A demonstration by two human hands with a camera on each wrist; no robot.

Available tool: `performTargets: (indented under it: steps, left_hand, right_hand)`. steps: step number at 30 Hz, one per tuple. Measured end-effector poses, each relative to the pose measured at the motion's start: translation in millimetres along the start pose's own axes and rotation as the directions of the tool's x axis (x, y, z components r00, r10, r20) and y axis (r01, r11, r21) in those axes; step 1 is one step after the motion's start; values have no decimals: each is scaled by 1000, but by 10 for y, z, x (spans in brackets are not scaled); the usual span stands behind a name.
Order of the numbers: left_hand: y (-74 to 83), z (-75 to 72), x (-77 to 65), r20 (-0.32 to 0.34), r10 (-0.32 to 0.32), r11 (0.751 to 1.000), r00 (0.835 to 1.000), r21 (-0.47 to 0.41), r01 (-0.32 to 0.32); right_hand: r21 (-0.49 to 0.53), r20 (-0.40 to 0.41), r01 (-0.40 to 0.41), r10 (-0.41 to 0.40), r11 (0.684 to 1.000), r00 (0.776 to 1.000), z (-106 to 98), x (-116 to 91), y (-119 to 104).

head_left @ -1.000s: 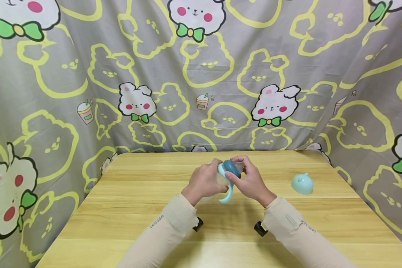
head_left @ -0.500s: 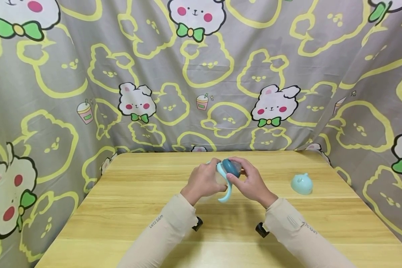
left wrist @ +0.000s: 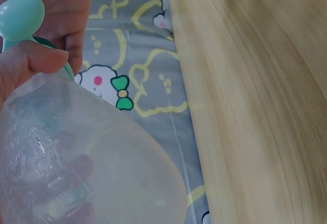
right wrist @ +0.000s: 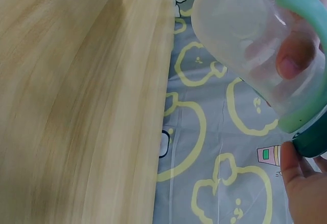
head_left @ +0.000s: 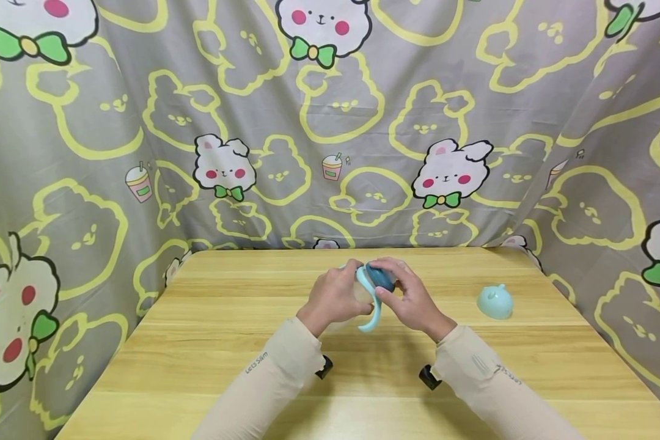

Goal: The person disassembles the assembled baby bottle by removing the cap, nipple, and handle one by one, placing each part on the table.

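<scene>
Tilted above the table is a baby bottle with a translucent body (right wrist: 235, 24), a light mint handle ring (head_left: 375, 315) and a dark teal screw collar (head_left: 381, 278). My left hand (head_left: 337, 296) grips the body, its thumb lying across it beside the mint handle in the left wrist view. With fingers and thumb around the collar, my right hand (head_left: 415, 299) holds the bottle's top end, which points to the right; its palm side hides the tip. A mint dome cap (head_left: 495, 302) with small ears stands on the table to the right of my right hand.
The light wooden table (head_left: 225, 342) reaches back to a grey curtain (head_left: 286, 122) with cartoon print, which also hangs at both sides. Small black wrist camera parts (head_left: 323, 367) show under each cuff.
My right hand's fingers have shifted over the dark collar, covering more of its top and far side. My left hand and the bottle body stay nearly in place.
</scene>
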State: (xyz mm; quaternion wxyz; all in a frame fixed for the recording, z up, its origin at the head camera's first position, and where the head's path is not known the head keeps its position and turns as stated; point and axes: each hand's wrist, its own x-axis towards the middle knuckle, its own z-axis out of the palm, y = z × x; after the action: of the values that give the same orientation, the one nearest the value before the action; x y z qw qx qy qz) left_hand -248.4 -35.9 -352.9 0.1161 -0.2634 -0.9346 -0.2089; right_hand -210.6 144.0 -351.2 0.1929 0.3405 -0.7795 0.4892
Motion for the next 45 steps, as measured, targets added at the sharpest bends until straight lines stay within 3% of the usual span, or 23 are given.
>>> performTargets:
  steps: [10, 16, 23, 29, 37, 45]
  left_hand:
    - [14, 10, 4, -1, 1, 1000, 1000, -9, -1]
    - [21, 5, 5, -11, 8, 1000, 1000, -7, -8]
    - [27, -1, 7, -12, 12, 1000, 1000, -4, -12]
    - [29, -5, 15, -14, 8, 1000, 1000, 5, -7]
    - [38, -14, 17, -15, -1, 1000, 1000, 3, 1]
    - [38, -20, 23, -11, -5, 1000, 1000, 10, 5]
  right_hand:
    - [-25, -60, -10, 8, 1000, 998, 39, 12, -31]
    - [-12, -45, -62, 61, 998, 997, 35, 20, -36]
    - [18, -34, -108, 109, 994, 993, 56, -16, 309]
    - [29, -52, -70, 72, 997, 996, 60, -20, 363]
    - [26, -28, -90, 91, 996, 995, -1, 32, 32]
    - [20, -45, -100, 101, 995, 994, 17, 1, 341]
